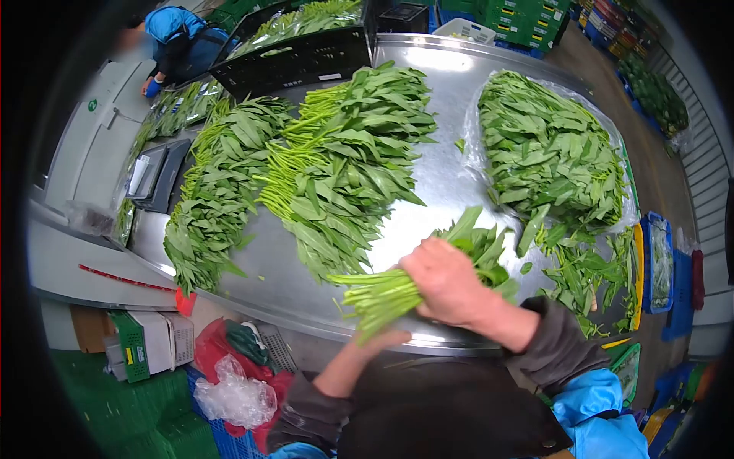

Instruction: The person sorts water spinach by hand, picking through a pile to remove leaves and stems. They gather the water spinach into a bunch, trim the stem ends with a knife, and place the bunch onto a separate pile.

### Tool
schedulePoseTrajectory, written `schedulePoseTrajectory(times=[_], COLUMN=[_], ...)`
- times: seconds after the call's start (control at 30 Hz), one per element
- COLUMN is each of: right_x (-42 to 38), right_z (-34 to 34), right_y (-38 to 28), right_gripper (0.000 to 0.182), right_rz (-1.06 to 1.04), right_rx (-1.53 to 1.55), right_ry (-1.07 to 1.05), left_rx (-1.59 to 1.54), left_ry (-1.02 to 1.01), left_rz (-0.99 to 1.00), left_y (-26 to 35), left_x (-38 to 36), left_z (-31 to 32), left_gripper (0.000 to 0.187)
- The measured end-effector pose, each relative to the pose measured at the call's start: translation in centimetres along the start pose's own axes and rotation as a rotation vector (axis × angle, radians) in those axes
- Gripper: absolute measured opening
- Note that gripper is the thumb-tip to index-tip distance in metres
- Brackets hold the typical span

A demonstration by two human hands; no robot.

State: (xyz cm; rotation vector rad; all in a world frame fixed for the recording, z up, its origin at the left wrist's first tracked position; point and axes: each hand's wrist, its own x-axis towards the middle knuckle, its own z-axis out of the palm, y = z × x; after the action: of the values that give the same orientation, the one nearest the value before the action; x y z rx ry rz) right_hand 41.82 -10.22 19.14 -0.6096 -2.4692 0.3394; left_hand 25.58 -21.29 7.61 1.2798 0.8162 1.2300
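Observation:
My right hand (443, 279) is closed around a bunch of water spinach (382, 294), above the near edge of the steel table. The pale stems point left and the leaves stick out to the right of my fist. Just below the stem ends is my left hand (371, 344), its thumb stretched to the right. Its other fingers are hidden behind the stems or blurred. Beyond the bunch, a long pile of water spinach (359, 145) lies on the table, with a second row of bunches (222, 176) to its left.
A large plastic-wrapped heap of greens (547, 153) sits at the right, with loose leafy stems (581, 268) below it. A black crate (298, 61) stands at the back, near a co-worker in blue (176, 30). A scale (157, 176) is at the left.

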Motion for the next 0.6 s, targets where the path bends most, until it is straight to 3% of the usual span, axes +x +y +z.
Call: schedulePoseTrajectory(times=[0.07,0.1,0.13,0.2,0.23,0.3,0.33,0.4,0.43,0.5,0.6], right_x=[0.4,0.5,0.5,1.1,1.5,2.9,4.2,6.9,7.5,9.6,12.3], right_z=[4.4,6.4,8.4,9.8,10.3,10.2,9.2,7.0,6.5,5.8,5.9], right_y=[-0.8,-1.1,-1.4,-2.2,-2.6,-3.5,-4.0,-4.7,-5.1,-5.2,-5.8], right_gripper=[0.026,0.026,0.031,0.036,0.039,0.04,0.04,0.057,0.057,0.073,0.063], right_rz=[0.151,0.136,0.175,0.19,0.234,0.317,0.306,0.365,0.354,0.202,0.132], right_rx=[-0.036,-0.045,-0.06,-0.079,-0.118,-0.126,-0.131,0.142,0.137,0.48,0.638], right_ry=[-0.087,-0.082,-0.068,-0.056,-0.138,-0.368,-0.369,-0.604,-0.609,-0.479,-0.402], left_rx=[-0.612,-0.458,-0.461,-0.769,-0.729,-0.801,-0.868,-0.938,-1.001,-1.041,-1.055], left_ry=[0.42,0.681,0.684,0.961,0.988,0.933,0.862,0.84,0.82,0.796,0.788], left_rz=[-0.013,-0.038,-0.02,-0.143,-0.164,-0.152,-0.155,-0.118,-0.096,-0.087,-0.124], left_y=[1.9,1.8,1.6,1.2,1.2,1.8,2.3,3.2,3.8,5.9,7.7], left_x=[2.0,3.4,3.6,4.1,4.1,3.5,3.4,3.2,2.8,2.1,1.2], left_z=[2.6,2.8,2.2,0.8,0.1,-1.6,-2.5,-4.8,-6.1,-9.4,-15.4], left_gripper=[0.09,0.067,0.067,0.04,0.021,0.021,0.022,0.023,0.025,0.026,0.03])
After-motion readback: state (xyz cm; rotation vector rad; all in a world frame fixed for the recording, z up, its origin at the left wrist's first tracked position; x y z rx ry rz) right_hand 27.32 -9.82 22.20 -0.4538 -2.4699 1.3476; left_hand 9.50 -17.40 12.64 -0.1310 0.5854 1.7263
